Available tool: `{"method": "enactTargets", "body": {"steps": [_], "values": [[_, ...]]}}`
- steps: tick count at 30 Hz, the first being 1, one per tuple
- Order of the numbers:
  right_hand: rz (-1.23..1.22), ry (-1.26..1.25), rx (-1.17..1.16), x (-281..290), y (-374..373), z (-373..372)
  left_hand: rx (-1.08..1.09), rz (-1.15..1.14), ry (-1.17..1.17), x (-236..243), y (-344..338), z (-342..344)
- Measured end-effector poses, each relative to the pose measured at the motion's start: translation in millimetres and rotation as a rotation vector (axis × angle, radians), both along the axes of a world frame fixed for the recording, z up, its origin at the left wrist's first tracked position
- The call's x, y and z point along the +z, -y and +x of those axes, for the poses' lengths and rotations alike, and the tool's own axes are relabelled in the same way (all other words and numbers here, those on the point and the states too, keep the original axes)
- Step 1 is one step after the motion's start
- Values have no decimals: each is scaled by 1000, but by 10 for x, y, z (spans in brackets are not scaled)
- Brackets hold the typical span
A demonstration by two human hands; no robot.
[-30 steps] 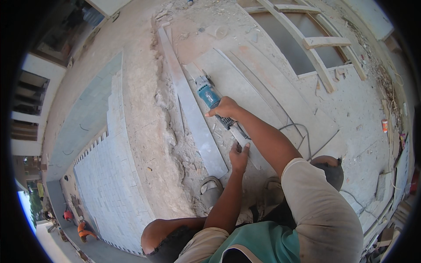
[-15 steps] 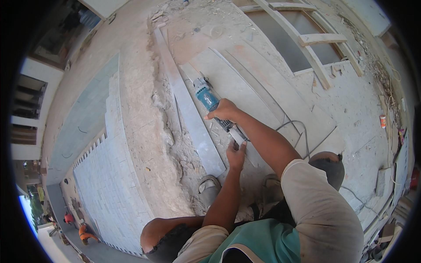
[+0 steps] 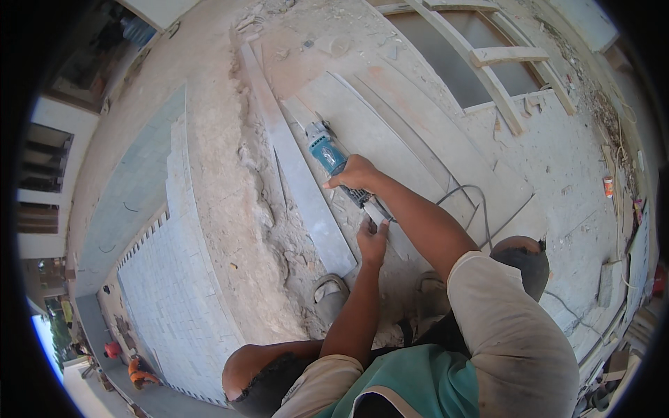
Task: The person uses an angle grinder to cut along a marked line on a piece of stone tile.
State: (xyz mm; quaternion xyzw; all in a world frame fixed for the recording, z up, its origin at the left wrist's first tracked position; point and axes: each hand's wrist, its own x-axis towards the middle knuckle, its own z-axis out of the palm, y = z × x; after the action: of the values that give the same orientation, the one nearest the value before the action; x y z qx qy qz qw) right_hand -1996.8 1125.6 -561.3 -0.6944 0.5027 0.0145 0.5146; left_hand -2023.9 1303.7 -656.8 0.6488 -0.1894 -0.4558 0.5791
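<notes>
A teal angle grinder [image 3: 326, 151] lies along a long grey stone slab [image 3: 300, 174] on the dusty ground. My right hand [image 3: 354, 172] grips the grinder's body from above. My left hand [image 3: 373, 237] holds the grinder's rear end, where its black cable [image 3: 465, 191] leaves. The grinder's head points up and away from me, at the slab's right edge. Both my knees show at the bottom of the view.
Wider grey slabs [image 3: 390, 132] lie to the right of the cut strip. A wooden frame [image 3: 488, 63] rests beyond them. Rubble and mortar [image 3: 258, 209] run along the left, beside a paved block area [image 3: 167, 292]. A small can [image 3: 608, 186] stands at far right.
The grinder and both hands have slid a little up along the slab, away from me. The grip is unchanged.
</notes>
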Motion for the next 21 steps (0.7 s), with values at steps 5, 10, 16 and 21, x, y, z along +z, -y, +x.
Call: {"method": "enactTargets", "body": {"steps": [5, 10, 16, 21], "values": [[-2, 1, 3, 3, -17, -20, 7, 37, -23, -2, 2, 0], [-8, 3, 7, -1, -23, -48, -27, -1, -19, -11, -6, -5], [-20, 24, -7, -28, -41, -63, -67, 72, -8, -23, -111, -46], [-28, 27, -8, -54, -68, -93, -49, 53, -21, -30, -125, -67]]}}
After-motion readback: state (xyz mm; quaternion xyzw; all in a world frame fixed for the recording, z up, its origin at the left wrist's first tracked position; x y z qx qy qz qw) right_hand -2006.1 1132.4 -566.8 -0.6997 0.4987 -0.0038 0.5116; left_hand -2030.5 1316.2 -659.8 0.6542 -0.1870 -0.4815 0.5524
